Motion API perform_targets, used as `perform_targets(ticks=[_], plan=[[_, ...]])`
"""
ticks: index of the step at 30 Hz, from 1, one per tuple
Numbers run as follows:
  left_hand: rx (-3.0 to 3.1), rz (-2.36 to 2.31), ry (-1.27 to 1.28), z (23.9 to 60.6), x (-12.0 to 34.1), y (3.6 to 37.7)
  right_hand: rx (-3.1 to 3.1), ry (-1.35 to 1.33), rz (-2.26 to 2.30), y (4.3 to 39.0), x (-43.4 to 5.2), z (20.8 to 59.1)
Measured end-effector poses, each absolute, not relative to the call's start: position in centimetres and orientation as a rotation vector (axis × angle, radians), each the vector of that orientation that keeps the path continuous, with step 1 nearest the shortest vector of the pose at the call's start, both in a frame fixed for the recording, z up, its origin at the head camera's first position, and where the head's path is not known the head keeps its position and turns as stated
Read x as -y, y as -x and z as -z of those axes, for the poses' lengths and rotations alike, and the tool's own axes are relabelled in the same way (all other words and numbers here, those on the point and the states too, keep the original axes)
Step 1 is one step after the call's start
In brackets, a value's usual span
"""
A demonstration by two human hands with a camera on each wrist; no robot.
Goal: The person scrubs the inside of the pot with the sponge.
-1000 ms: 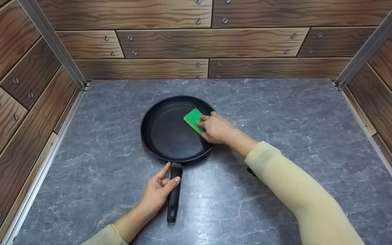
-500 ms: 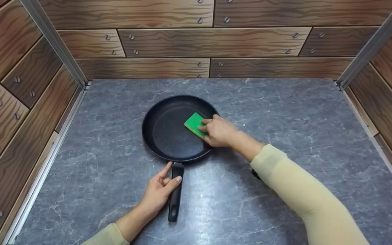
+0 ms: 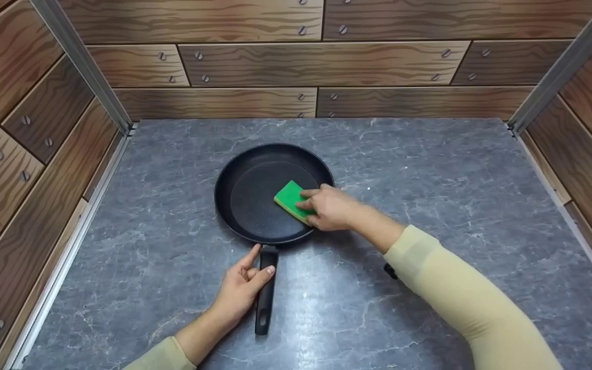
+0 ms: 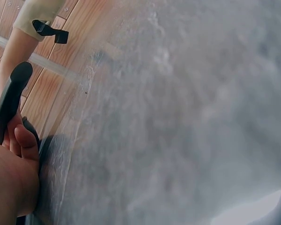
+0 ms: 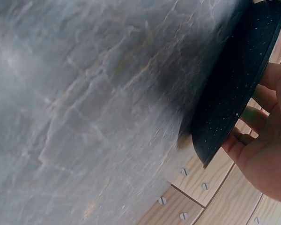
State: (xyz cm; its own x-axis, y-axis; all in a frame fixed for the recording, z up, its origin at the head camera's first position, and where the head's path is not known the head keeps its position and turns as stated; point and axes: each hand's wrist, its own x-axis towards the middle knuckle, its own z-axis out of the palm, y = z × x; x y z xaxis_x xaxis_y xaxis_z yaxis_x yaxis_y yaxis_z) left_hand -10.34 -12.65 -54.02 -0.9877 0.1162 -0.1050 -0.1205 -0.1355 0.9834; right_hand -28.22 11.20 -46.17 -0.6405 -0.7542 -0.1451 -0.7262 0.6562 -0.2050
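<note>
A black frying pan lies on the tabletop in the head view, its handle pointing toward me. My left hand grips that handle near the pan, thumb on top and forefinger reaching to the rim. In the left wrist view the handle rises from the palm. Inside the pan, at its right side, my right hand holds a green sponge with a yellow underside, fingers spread on top. The right wrist view shows the pan's speckled outer wall beside the fingers; there the sponge is hidden.
The grey marbled tabletop is bounded by wood-patterned panels at the back and both sides. Metal posts stand at the back corners. A black strap piece shows on the right sleeve in the left wrist view.
My right hand and the sponge have slid along the pan's right side toward me. The left hand keeps its grip on the handle, and the pan stays nearly in place.
</note>
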Motion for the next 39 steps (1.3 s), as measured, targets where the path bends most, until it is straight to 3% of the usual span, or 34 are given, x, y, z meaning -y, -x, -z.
perform_targets(ticks=[39], plan=[[-1.872,-2.257,0.025,54.0,12.7,10.2,-2.443,1.363,0.430,27.0,-7.6,46.7]])
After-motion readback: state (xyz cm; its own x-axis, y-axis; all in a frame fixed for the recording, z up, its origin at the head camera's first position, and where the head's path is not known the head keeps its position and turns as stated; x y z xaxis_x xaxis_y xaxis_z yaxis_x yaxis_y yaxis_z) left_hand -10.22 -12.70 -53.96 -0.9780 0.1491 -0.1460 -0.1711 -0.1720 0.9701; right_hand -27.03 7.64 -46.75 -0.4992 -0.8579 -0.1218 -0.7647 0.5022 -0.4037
